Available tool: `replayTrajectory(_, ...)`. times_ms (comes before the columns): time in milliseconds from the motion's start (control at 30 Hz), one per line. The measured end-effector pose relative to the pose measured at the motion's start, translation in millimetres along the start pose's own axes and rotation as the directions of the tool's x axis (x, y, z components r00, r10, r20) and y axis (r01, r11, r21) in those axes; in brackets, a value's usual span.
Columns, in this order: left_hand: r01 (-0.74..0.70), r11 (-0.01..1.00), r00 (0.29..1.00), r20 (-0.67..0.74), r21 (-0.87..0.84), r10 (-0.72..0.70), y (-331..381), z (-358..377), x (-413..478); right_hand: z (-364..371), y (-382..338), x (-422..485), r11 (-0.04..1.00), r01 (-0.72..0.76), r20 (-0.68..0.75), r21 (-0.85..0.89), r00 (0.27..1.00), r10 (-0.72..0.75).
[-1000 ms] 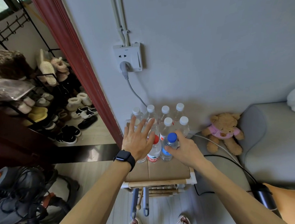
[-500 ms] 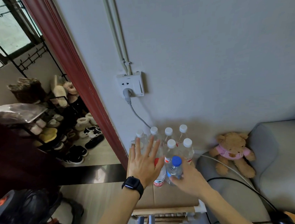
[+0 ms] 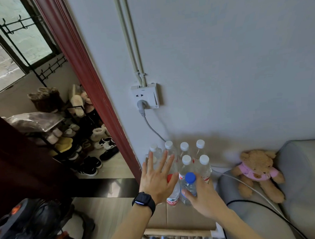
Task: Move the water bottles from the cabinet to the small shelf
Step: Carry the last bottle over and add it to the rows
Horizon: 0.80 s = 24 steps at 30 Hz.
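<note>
Several clear water bottles stand on the small shelf's cardboard-covered top (image 3: 190,218) against the wall. Most have white caps (image 3: 186,159). In the front row are a red-capped bottle (image 3: 173,194) and a blue-capped bottle (image 3: 189,187). My right hand (image 3: 204,200) grips the blue-capped bottle by its body, standing on the shelf. My left hand (image 3: 158,180), with a black watch on its wrist, is spread flat with straight fingers over the red-capped bottle and the left bottles, hiding part of them.
A wall socket (image 3: 146,97) with a grey cable hangs above the bottles. A teddy bear (image 3: 258,174) sits on a grey sofa (image 3: 303,176) to the right, with cables across it. A red door frame (image 3: 90,82) and a shoe rack (image 3: 67,134) are at left.
The camera has tilted upward, so shelf and hands sit lower in view. Both hands keep their places: the right on the blue-capped bottle, the left spread over the left bottles.
</note>
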<state>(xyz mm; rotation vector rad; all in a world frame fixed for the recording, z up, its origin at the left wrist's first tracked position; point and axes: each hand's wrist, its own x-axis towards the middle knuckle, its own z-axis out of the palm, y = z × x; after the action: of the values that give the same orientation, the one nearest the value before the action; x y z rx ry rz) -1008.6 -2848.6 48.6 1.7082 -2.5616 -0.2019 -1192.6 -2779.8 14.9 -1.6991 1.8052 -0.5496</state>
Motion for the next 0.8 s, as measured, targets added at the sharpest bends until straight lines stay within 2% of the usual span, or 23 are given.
replayTrajectory(167, 0.026, 0.999, 0.999, 0.033, -0.020, -0.025, 0.2, -2.1, -0.2, -5.9, -7.8, 0.0, 0.996, -0.005, 0.060, 0.086, 0.998, 0.000)
replayTrajectory(267, 0.045, 0.998, 0.999, 0.029, -0.048, -0.043, 1.2, -1.6, -0.1, -6.9, -10.7, -2.0, 0.997, -0.011, 0.033, 0.076, 0.999, 0.008)
replayTrajectory(567, 0.034, 0.999, 0.999, -0.007, -0.021, -0.034, 0.0, 3.6, 2.8, -17.5, 0.6, -0.5, 0.992, -0.033, 0.139, 0.125, 0.990, 0.016)
replayTrajectory(800, 0.035, 0.999, 0.999, -0.023, 0.008, -0.035, 1.1, 3.8, 1.3, -16.7, 13.6, -5.2, 0.996, -0.002, 0.178, 0.087, 0.984, -0.013)
